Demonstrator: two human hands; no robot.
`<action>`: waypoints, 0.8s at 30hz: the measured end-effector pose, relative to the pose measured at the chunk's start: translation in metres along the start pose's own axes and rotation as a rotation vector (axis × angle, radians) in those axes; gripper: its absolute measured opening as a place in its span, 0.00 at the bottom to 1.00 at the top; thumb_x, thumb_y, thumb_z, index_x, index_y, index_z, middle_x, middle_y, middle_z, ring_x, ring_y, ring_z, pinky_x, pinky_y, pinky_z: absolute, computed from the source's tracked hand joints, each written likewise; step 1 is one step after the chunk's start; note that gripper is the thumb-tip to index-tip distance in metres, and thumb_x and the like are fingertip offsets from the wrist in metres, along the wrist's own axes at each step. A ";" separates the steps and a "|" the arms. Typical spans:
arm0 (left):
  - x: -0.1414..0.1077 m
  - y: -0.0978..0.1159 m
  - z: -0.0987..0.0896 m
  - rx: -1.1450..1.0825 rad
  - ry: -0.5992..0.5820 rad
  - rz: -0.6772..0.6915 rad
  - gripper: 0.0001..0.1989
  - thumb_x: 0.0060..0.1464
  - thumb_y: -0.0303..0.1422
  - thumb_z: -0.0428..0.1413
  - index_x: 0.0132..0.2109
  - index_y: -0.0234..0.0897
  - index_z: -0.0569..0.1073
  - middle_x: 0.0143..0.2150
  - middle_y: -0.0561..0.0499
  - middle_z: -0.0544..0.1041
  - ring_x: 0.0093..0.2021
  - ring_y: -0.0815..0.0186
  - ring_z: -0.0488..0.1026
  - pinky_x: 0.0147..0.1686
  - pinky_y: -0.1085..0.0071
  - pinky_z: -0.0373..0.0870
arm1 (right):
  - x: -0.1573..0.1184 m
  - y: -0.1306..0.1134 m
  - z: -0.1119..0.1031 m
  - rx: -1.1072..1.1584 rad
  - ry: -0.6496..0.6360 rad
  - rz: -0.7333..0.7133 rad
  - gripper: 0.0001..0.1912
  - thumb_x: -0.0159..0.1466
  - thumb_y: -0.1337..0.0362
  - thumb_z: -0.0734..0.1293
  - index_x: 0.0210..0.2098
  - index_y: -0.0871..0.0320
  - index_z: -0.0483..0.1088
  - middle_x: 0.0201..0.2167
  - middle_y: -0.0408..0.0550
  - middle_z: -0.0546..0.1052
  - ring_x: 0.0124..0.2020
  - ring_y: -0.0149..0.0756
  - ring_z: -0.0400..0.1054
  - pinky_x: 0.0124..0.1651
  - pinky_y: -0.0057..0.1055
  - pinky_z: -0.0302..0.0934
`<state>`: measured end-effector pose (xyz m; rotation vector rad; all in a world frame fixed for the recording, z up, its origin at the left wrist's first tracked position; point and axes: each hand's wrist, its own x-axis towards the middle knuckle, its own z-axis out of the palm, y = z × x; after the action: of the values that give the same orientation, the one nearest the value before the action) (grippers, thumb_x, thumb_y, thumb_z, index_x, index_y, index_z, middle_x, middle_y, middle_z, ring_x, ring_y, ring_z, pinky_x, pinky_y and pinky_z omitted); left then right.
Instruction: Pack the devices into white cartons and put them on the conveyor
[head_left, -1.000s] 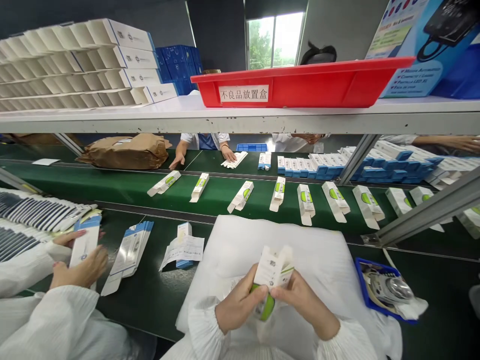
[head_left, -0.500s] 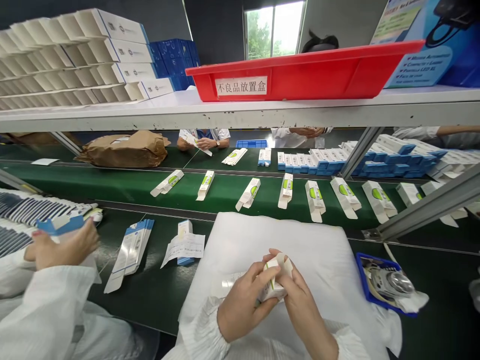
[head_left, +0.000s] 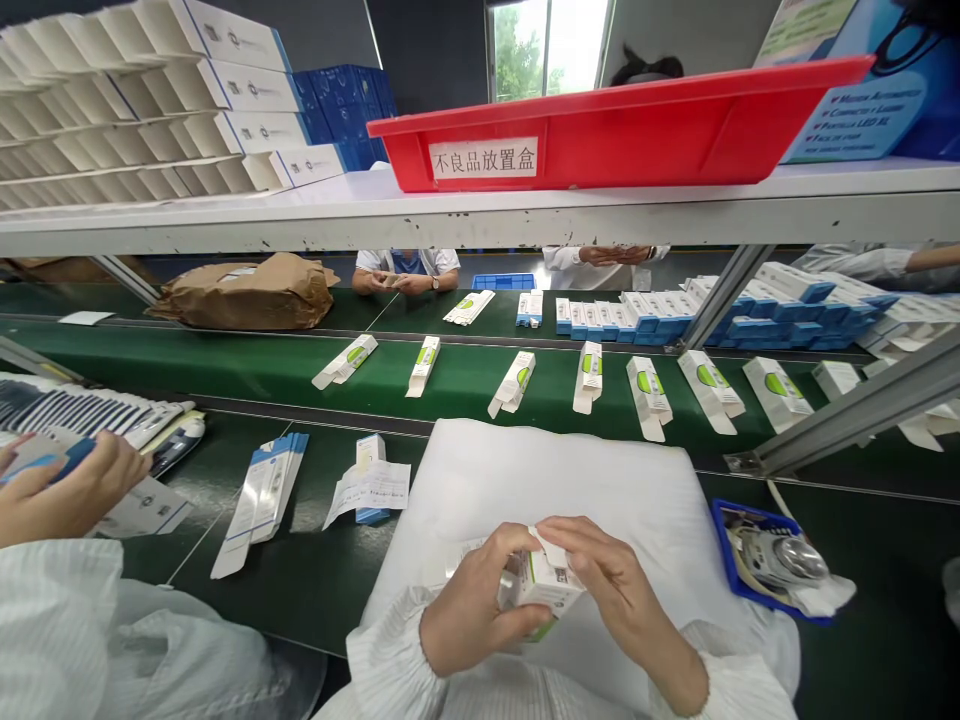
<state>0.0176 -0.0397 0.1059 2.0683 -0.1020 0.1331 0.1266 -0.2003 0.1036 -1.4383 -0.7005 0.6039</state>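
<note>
My left hand point(head_left: 480, 610) and right hand point(head_left: 615, 580) are both curled around a small white carton point(head_left: 544, 580), holding it over the white foam cushion point(head_left: 555, 480). This cushion lies on the green conveyor belt point(head_left: 285, 600), below a white shelf point(head_left: 375, 225) carrying a red tray point(head_left: 600, 140).

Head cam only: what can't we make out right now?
- White carton: mostly hidden by the left hand and right hand; contents unseen.
- Red tray: inside hidden by its front wall.
- Item held by far co-worker: too small to identify.
- Neighbouring co-worker's hand: cut off by the left edge.
</note>
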 end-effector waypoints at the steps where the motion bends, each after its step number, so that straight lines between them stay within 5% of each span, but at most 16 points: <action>1: -0.001 -0.001 0.000 -0.013 0.002 -0.007 0.23 0.51 0.28 0.59 0.51 0.44 0.58 0.46 0.50 0.69 0.40 0.66 0.69 0.41 0.70 0.66 | 0.000 -0.001 -0.004 -0.037 -0.045 0.003 0.16 0.62 0.51 0.63 0.43 0.49 0.77 0.46 0.50 0.76 0.51 0.46 0.66 0.54 0.42 0.60; 8: -0.002 -0.003 0.001 0.074 -0.033 -0.001 0.23 0.50 0.28 0.59 0.51 0.43 0.60 0.48 0.49 0.69 0.44 0.64 0.69 0.43 0.69 0.65 | 0.014 -0.026 -0.016 -0.237 -0.225 0.176 0.14 0.58 0.59 0.67 0.44 0.48 0.76 0.38 0.45 0.78 0.35 0.39 0.69 0.37 0.33 0.63; 17: -0.004 0.000 -0.001 0.055 0.037 -0.049 0.24 0.47 0.27 0.60 0.50 0.43 0.61 0.48 0.50 0.69 0.44 0.64 0.69 0.43 0.69 0.66 | 0.021 -0.021 -0.014 -0.202 -0.229 0.145 0.16 0.58 0.55 0.67 0.46 0.45 0.74 0.42 0.46 0.78 0.39 0.42 0.69 0.42 0.37 0.63; 21: 0.000 0.005 -0.001 -0.160 0.196 -0.163 0.26 0.49 0.33 0.60 0.53 0.43 0.58 0.52 0.46 0.68 0.45 0.63 0.70 0.44 0.66 0.69 | 0.013 0.002 -0.016 0.171 -0.136 0.116 0.35 0.57 0.46 0.66 0.61 0.44 0.57 0.59 0.50 0.66 0.57 0.46 0.61 0.56 0.42 0.57; 24: 0.014 0.001 -0.005 -0.389 0.381 -0.270 0.32 0.52 0.40 0.58 0.59 0.45 0.50 0.54 0.44 0.66 0.48 0.61 0.70 0.45 0.65 0.70 | 0.003 0.029 -0.005 0.085 -0.229 0.186 0.47 0.49 0.48 0.73 0.63 0.48 0.53 0.58 0.53 0.66 0.56 0.50 0.61 0.56 0.45 0.56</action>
<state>0.0308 -0.0360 0.1116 1.6193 0.3585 0.3121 0.1332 -0.2001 0.0750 -1.3765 -0.7151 0.9436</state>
